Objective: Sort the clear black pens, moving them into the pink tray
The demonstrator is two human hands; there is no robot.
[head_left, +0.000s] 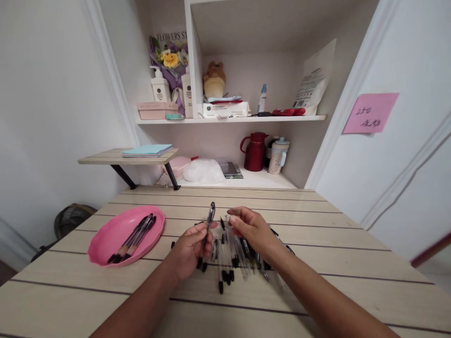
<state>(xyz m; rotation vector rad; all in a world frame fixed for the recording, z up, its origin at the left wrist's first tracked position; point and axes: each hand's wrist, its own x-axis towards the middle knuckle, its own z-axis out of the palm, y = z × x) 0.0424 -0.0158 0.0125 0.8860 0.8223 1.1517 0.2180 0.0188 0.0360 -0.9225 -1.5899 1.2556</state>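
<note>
My left hand (190, 249) is closed around a black pen (209, 219) that stands nearly upright above the table. My right hand (251, 228) hovers just right of it, fingers pinched on a small pen part too small to make out. Beneath both hands lies a loose pile of clear-barrelled black pens and caps (232, 263) on the wooden table (317, 244). To the left sits a pink oval tray (105, 241) holding several black pens (136, 237).
A small raised shelf (105, 159) with a teal notebook (147, 150) stands at the back left. Behind the table an alcove holds a red jug (254, 151), a mug, a plastic bag and bottles. A pink sticky note (369, 112) hangs on the right wall.
</note>
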